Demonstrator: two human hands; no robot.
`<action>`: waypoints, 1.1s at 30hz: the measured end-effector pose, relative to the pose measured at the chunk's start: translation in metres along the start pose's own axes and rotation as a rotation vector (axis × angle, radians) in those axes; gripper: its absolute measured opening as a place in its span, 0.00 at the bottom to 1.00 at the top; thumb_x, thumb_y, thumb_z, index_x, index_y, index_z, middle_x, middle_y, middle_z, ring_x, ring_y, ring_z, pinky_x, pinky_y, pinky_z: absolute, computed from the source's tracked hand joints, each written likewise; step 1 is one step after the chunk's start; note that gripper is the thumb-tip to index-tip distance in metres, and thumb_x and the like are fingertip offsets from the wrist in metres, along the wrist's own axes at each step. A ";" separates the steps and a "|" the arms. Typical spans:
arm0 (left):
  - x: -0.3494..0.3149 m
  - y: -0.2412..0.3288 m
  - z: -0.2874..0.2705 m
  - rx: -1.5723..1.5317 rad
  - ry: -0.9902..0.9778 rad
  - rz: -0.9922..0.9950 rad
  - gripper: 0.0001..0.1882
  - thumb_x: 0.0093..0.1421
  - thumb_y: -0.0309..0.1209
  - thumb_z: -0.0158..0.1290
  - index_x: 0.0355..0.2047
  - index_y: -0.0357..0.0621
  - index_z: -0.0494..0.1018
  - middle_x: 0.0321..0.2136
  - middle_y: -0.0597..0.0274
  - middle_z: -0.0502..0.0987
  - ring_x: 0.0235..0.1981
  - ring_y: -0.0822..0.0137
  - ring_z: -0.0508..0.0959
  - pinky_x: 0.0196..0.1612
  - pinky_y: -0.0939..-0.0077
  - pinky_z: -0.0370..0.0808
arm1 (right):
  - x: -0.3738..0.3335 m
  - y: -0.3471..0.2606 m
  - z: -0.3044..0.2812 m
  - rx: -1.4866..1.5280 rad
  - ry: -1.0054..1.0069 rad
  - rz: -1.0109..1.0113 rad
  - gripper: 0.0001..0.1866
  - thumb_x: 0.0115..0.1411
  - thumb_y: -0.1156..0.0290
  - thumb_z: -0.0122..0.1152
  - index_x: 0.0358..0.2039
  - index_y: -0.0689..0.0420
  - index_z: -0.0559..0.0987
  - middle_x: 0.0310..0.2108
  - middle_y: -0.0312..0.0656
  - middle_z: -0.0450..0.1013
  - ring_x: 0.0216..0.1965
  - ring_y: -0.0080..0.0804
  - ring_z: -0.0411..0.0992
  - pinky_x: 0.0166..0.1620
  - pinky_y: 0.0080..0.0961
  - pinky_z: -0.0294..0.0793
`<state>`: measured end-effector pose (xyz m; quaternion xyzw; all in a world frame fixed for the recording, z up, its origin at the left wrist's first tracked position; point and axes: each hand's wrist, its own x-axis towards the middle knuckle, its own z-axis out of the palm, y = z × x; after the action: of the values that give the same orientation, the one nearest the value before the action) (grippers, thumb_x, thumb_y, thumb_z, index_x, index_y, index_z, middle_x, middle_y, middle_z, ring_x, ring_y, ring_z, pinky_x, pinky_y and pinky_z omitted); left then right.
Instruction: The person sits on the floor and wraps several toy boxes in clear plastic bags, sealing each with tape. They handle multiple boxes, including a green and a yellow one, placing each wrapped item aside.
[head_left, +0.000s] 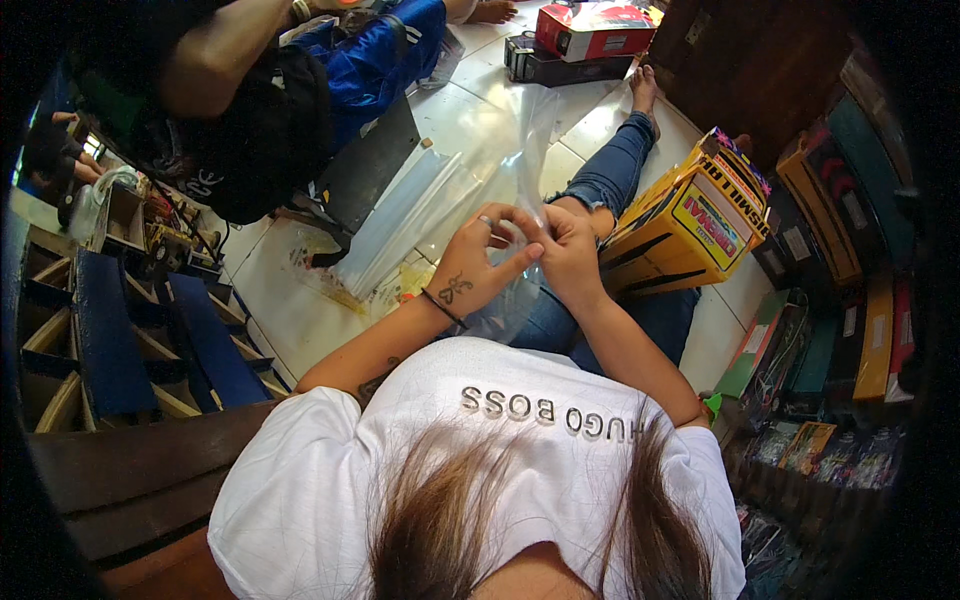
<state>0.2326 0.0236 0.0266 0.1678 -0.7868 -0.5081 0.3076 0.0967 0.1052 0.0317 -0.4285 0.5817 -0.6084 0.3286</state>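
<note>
A clear plastic bag (537,130) hangs between my two hands, its thin film rising above them and drooping toward my lap. My left hand (478,262), with a ring and a dark wrist cord, is closed, pinching the film between thumb and fingers. My right hand (573,258) meets it fingertip to fingertip, also closed on the plastic. Glare blurs the bag's edges, so I cannot make out its opening. To the left of my hands, a stack of clear plastic sheets (400,220) lies on the floor.
A tall yellow box (665,230) stands against my right leg. Red and black boxes (595,32) are stacked at the far side. A co-worker in blue shorts (375,60) sits at the upper left. Blue wooden racks (105,335) stand left; shelved boxes (820,220) line the right.
</note>
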 end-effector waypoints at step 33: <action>0.055 -0.129 0.043 0.358 -0.426 -0.417 0.43 0.51 0.59 0.56 0.52 0.29 0.66 0.50 0.41 0.71 0.48 0.56 0.74 0.51 0.69 0.70 | -0.179 -0.092 -0.246 -0.117 0.904 -0.020 0.04 0.62 0.67 0.58 0.33 0.53 0.75 0.24 0.26 0.71 0.17 0.08 0.60 0.16 0.08 0.56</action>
<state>0.1561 -0.0333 -0.0856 0.2663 -0.8589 -0.4374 -0.0084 -0.0415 0.3805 0.1086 -0.1434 0.6960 -0.7035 0.0110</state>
